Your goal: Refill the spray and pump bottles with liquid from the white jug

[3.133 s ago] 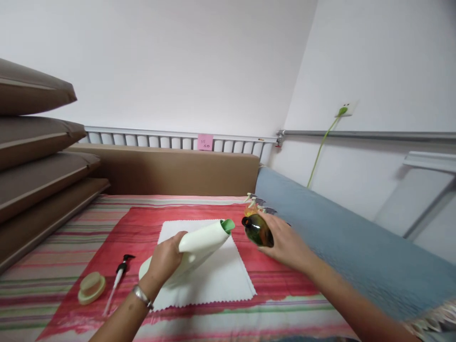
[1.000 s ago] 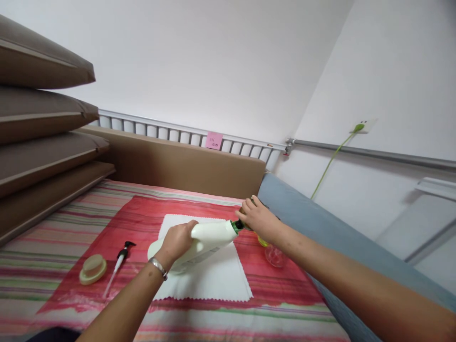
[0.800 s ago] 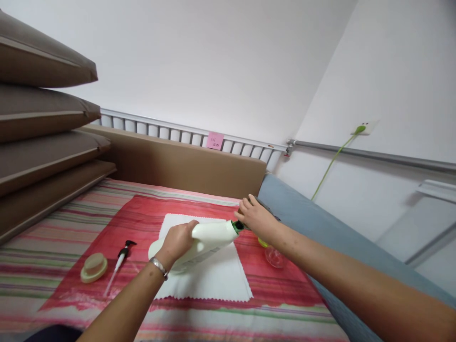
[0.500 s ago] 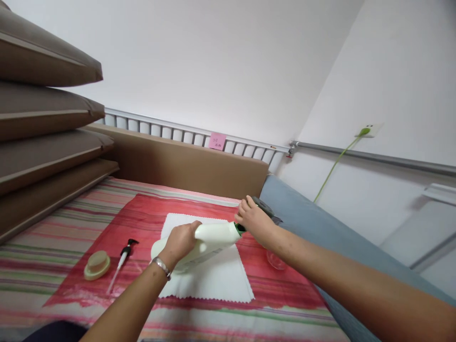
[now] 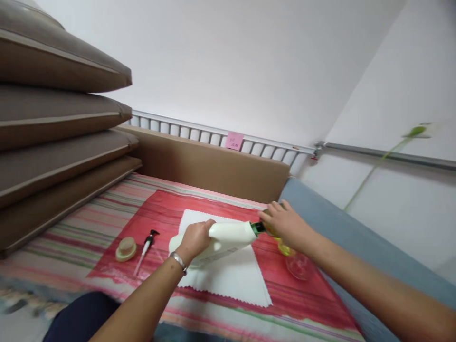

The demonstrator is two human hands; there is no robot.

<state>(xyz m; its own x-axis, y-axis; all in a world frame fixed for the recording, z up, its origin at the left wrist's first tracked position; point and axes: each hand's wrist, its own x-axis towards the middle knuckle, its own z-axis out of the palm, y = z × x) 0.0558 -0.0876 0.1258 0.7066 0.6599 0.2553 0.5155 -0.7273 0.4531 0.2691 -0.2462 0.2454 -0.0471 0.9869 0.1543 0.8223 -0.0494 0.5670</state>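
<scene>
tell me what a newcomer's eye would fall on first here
Probably the pale bottle, tipped nearly flat in the left hand over a white cloth, its opening meeting the dark-necked bottle in the right hand. Next, the bright red sheet under the cloth, spread over a striped cover. Then the stack of brown cushions at the picture's left edge.

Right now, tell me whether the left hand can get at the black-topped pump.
Probably not without letting go: the left hand grips the pale bottle, though the pump lies uncovered on the red sheet.
</scene>
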